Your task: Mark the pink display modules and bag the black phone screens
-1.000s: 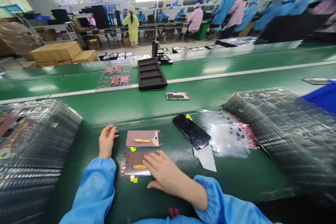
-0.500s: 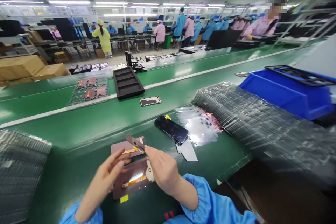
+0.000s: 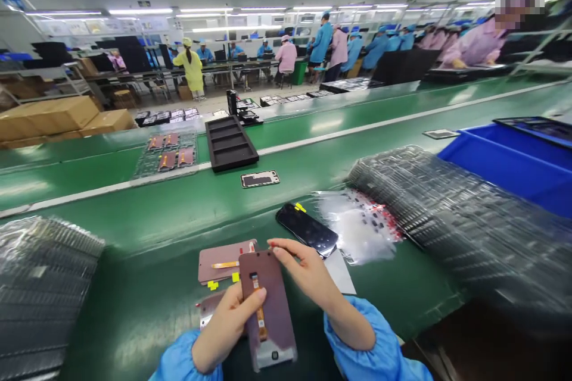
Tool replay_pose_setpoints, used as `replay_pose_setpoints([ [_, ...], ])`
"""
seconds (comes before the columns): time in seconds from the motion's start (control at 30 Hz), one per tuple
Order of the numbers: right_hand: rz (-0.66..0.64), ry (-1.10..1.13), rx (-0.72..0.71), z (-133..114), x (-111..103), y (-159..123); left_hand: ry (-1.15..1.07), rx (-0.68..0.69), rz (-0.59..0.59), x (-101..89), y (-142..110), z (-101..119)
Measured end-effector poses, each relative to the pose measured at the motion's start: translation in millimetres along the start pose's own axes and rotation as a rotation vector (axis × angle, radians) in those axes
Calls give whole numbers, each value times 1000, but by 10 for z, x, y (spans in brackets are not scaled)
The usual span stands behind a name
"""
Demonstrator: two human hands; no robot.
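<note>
My left hand [image 3: 232, 315] grips a brown-backed phone screen panel [image 3: 274, 292] by its left edge, thumb lying across the front. An orange flex cable [image 3: 260, 315] runs down the panel, whose lower end is silvery. At the panel's top right corner, the fingertips of my right hand [image 3: 308, 274] pinch together; a small reddish bit shows there. Behind my left hand lies another brown panel [image 3: 212, 309], partly covered. Farther back rests a similar panel [image 3: 218, 259] with an orange cable and yellow tabs.
Right of my hands lie a black phone screen [image 3: 308, 229], a white sheet [image 3: 342, 274] and clear plastic film [image 3: 357, 226]. Stacks of clear trays [image 3: 429, 202] stand on both sides, with a blue bin [image 3: 504, 161] beyond. A black tray [image 3: 232, 143] sits on the green belt.
The panel is now raised and turned upright in my left hand, which was open before. My right hand has let its slim brownish bar out of view and moved to the panel's corner. The view shifted.
</note>
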State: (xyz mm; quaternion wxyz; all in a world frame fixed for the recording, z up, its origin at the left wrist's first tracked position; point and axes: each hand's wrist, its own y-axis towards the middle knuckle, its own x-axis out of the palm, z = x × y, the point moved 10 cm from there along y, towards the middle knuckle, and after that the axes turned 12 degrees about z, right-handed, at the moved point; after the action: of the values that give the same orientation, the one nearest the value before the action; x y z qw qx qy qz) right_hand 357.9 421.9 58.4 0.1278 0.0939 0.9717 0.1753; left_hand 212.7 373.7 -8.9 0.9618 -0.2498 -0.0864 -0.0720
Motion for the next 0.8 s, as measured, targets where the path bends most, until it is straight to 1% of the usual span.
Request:
replay_pose_setpoints([
  [0.03, -10, 18, -10, 13, 35, 19, 8, 26, 5, -1, -4, -9],
  [0.07, 14, 9, -54, -10, 43, 28, 8, 47, 13, -3, -7, -18],
  [0.1, 65, -28, -125, -66, 31, 20, 5, 58, 18, -3, -6, -32],
  [0.17, 189, -154, -332, -281, -1, -78, -7, 60, 39, -17, 7, -65],
  [0.2, 217, -208, -438, -412, 15, -162, -13, 70, 61, -40, 20, -66],
  [0.23, 202, -228, -526, -534, 57, -253, -17, 85, 97, -81, 36, -57],
  [0.27, 147, -205, -581, -635, 112, -335, -16, 98, 137, -128, 52, -46],
  [0.3, 67, -148, -590, -703, 164, -394, -5, 106, 171, -173, 66, -37],
  [0.33, -10, -74, -554, -735, 197, -422, 17, 109, 189, -202, 77, -30],
  [0.37, -60, -5, -486, -731, 204, -417, 45, 110, 182, -205, 84, -24],
  [0.4, -74, 45, -400, -691, 187, -382, 75, 108, 154, -185, 85, -22],
  [0.43, -63, 73, -309, -620, 157, -328, 111, 103, 111, -146, 79, -25],
  [0.5, -42, 81, -147, -430, 131, -213, 189, 88, 34, -67, 47, -47],
  [0.6, -85, 54, -8, -183, 202, -93, 291, 47, -14, -7, -21, -95],
  [0.7, -146, 39, 14, -105, 273, -42, 319, 28, -63, 36, -89, -98],
  [0.77, -205, 24, -35, -152, 320, -50, 343, 28, -96, 54, -122, -98],
  [0.8, -221, 1, -89, -202, 332, -63, 361, 27, -97, 47, -129, -101],
])
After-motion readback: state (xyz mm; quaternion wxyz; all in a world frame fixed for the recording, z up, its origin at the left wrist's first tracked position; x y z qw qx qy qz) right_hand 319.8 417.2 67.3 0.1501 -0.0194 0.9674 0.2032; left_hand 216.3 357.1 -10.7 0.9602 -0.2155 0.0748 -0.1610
